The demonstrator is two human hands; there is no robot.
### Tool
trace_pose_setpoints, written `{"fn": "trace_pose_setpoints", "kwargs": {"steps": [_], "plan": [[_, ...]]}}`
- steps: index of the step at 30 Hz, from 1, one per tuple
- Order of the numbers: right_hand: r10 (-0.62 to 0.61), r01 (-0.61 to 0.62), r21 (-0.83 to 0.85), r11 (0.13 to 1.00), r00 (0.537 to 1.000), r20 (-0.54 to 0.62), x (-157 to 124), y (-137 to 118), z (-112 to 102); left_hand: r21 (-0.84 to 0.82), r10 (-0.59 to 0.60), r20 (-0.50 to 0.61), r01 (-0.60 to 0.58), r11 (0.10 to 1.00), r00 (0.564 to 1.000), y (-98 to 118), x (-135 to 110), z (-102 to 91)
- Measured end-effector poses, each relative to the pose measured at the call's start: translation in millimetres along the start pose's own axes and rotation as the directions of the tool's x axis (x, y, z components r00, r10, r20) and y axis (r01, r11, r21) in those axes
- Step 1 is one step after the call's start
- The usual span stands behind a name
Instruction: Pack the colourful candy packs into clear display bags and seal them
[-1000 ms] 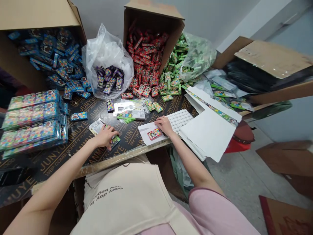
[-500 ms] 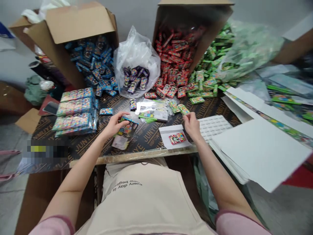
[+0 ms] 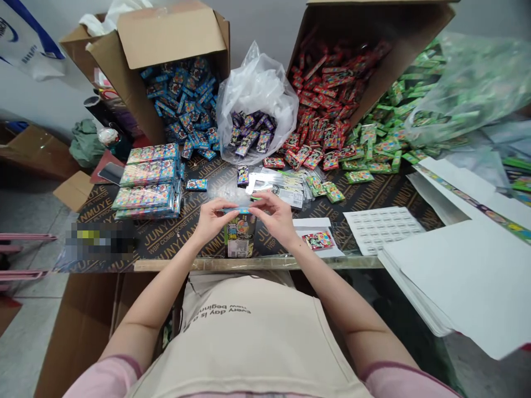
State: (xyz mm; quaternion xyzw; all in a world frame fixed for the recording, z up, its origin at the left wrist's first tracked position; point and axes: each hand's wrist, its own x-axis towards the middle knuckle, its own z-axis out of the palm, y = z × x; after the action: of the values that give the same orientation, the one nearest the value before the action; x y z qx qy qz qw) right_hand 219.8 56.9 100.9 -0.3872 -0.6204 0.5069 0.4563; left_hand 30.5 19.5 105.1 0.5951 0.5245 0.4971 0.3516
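My left hand [image 3: 213, 219] and my right hand [image 3: 276, 216] both pinch the top edge of a clear plastic packet [image 3: 240, 232] with colourful small boxes inside, held upright over the table's front edge. A single red small box [image 3: 317, 240] lies on a white slip just right of my right hand. Behind the packet lies a pile of flat printed bags [image 3: 282, 188].
At the back, a tipped carton of blue boxes [image 3: 182, 105], a clear bag of purple boxes [image 3: 251, 130], a carton of red boxes [image 3: 327, 94] and a bag of green boxes [image 3: 390, 138]. Filled packets [image 3: 147, 179] are stacked left. A label sheet [image 3: 379, 226] and white sheets [image 3: 468, 276] lie right.
My left hand lifted the packet off the table and brought it to the middle. My right hand left the white slip and joined it at the packet's top edge.
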Motion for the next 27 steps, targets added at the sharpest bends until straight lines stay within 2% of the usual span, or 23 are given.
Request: {"fn": "trace_pose_setpoints", "kwargs": {"steps": [5, 8, 14, 18, 20, 23, 25, 27], "plan": [[0.013, -0.015, 0.041, 0.999, 0.999, 0.029, -1, -7, 3, -0.113, -0.219, 0.081, 0.227, 0.967, 0.972, 11, 6, -8.3], [0.020, -0.022, 0.045, 0.999, 0.999, 0.042, -2, -11, 3, -0.116, -0.278, 0.186, 0.302, 0.946, 0.942, 17, 10, -15.5], [0.021, -0.024, 0.029, 0.999, 0.996, 0.081, -5, -17, -2, -0.054, -0.171, 0.305, 0.197, 0.979, 0.937, 21, 8, -29.8], [0.011, -0.012, 0.005, 1.000, 0.996, 0.094, -9, -20, -5, -0.013, -0.154, 0.384, 0.172, 0.985, 0.910, 26, 8, -33.2], [0.010, -0.009, -0.010, 1.000, 0.996, 0.084, -11, -21, -7, 0.032, -0.093, 0.391, 0.087, 0.996, 0.916, 29, 7, -32.5], [-0.042, 0.046, -0.062, 0.997, 0.997, 0.069, -14, -20, -11, 0.146, 0.133, 0.371, -0.199, 0.969, 0.919, 29, 1, -29.7], [-0.146, 0.153, -0.147, 0.977, 0.987, 0.062, -19, -17, -14, 0.234, 0.311, 0.343, -0.402, 0.885, 0.886, 26, -3, -27.2], [-0.300, 0.318, -0.268, 0.910, 0.948, 0.108, -24, -13, -16, 0.308, 0.439, 0.315, -0.528, 0.792, 0.841, 22, -7, -24.1]]}}
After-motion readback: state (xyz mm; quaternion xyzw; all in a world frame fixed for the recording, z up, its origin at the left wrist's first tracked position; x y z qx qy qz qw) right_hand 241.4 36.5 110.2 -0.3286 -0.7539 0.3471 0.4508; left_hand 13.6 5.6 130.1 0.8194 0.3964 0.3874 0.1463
